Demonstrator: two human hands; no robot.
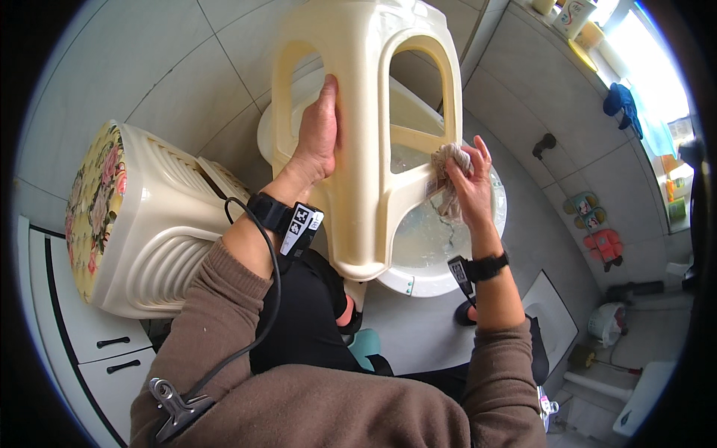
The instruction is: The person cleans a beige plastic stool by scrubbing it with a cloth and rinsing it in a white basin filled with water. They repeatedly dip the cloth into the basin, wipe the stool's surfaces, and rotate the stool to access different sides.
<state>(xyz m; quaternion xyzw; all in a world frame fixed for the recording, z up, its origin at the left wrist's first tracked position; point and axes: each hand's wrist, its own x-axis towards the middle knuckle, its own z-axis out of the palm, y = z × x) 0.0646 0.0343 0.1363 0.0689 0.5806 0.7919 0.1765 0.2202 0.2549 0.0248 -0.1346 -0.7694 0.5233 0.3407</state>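
A cream plastic stool [358,151] is held tilted over a wide white tub [417,287] of cloudy water. My left hand [318,131] grips the edge of one stool leg, its thumb along the leg's outer face and its fingers hidden inside the side opening. Bunched in my right hand [475,182] is a wet greyish rag [452,161], pressed against the stool's crossbar near a small label. Part of the rag hangs down above the water. The tub's far side is partly hidden behind the stool.
To the left stands another cream stool [162,224] with a floral cushioned top, beside a white cabinet [106,313]. A squat toilet [552,313] is set in the floor at right. Slippers [585,210] hang on the tiled wall. Bottles line the windowsill [680,221].
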